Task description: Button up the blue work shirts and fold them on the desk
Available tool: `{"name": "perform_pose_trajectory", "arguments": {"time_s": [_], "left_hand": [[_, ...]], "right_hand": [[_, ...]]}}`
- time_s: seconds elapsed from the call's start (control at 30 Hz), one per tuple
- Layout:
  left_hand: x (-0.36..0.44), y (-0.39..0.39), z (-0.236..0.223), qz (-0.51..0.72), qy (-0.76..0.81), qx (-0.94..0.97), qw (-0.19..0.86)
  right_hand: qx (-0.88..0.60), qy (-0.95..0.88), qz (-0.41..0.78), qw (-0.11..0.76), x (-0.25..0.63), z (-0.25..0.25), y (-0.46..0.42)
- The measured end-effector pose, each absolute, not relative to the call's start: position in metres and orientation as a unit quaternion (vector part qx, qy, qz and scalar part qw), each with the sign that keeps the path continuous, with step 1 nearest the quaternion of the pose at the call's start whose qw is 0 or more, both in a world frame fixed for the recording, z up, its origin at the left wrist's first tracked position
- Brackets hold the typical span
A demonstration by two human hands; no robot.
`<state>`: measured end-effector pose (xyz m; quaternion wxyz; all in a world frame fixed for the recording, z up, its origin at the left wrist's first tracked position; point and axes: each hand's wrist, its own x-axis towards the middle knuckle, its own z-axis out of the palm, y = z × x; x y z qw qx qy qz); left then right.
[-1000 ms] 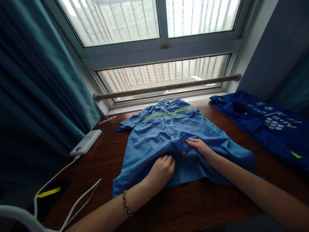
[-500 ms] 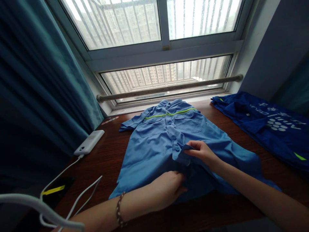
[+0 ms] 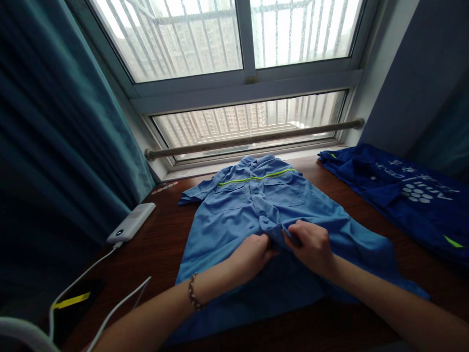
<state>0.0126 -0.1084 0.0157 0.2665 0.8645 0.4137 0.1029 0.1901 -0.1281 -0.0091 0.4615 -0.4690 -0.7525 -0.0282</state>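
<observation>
A light blue short-sleeved work shirt (image 3: 230,215) lies front up on the dark wooden table, its collar toward the window. A yellow-green stripe crosses its chest above two flap pockets. Buttons run down the middle of its front. My right hand (image 3: 311,244) pinches the edge of the front opening low on the shirt. Close beside it, my left hand (image 3: 252,254), with a braided bracelet on the wrist, is closed on the other edge of the opening. The fingertips of the left hand are partly hidden.
A dark blue garment (image 3: 388,195) with white print lies at the right. On the left are a white power bank (image 3: 132,222) with a white cable (image 3: 82,276) and a black item with a yellow strip (image 3: 73,300). A curtain (image 3: 80,122) hangs left; a rail (image 3: 256,139) crosses the window.
My left hand has moved up and forward to the shirt's front opening, beside my right hand. The right hand has turned, still pinching the shirt edge. The lower front has been drawn together slightly.
</observation>
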Motion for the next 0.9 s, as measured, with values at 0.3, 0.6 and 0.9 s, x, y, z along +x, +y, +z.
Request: {"name": "perform_pose_trajectory", "arguments": {"time_s": [0.3, 0.6, 0.9], "left_hand": [[0.014, -0.080, 0.002, 0.229, 0.376, 0.671, 0.597], [0.004, -0.086, 0.002, 0.208, 0.389, 0.519, 0.733], [-0.004, -0.085, 0.006, 0.206, 0.424, 0.536, 0.701]], "right_hand": [[-0.456, -0.744, 0.224, 0.435, 0.172, -0.022, -0.132], [-0.467, -0.559, 0.531, 0.433, 0.179, -0.020, -0.113], [-0.422, -0.507, 0.608, 0.441, 0.187, -0.016, -0.108]]}}
